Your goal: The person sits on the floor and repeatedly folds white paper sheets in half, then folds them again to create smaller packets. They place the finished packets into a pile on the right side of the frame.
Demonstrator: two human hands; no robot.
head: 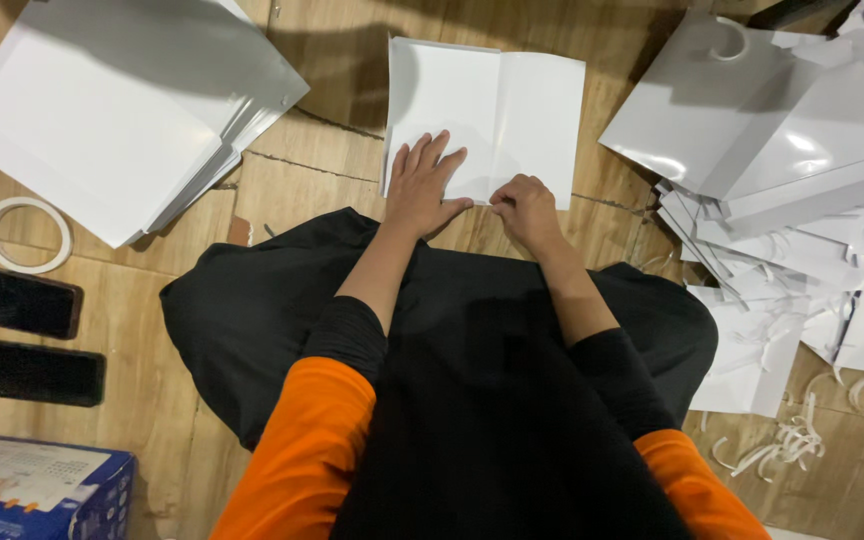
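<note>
Nearest the camera, the person's lap in black cloth (472,380) is filling the lower middle of the view, with orange sleeves (302,450) running forward to both forearms. The left hand (422,185) is lying flat, fingers spread and pressing down on the near left part of a folded white sheet (487,115) on the wooden floor (282,180). The right hand (524,208) is curling at the sheet's near edge, fingertips pinching it just right of the centre crease; the exact grip is hidden under the knuckles. The sheet is lying directly ahead of both hands, its crease running away from the person. The right hand is sitting nearer that crease. Farther left, a stack of white sheets (102,120) is fanning out beside a tape roll (27,235). Farther right, a pile of glossy white bags (792,170) is overlapping, cut off by the frame.
</note>
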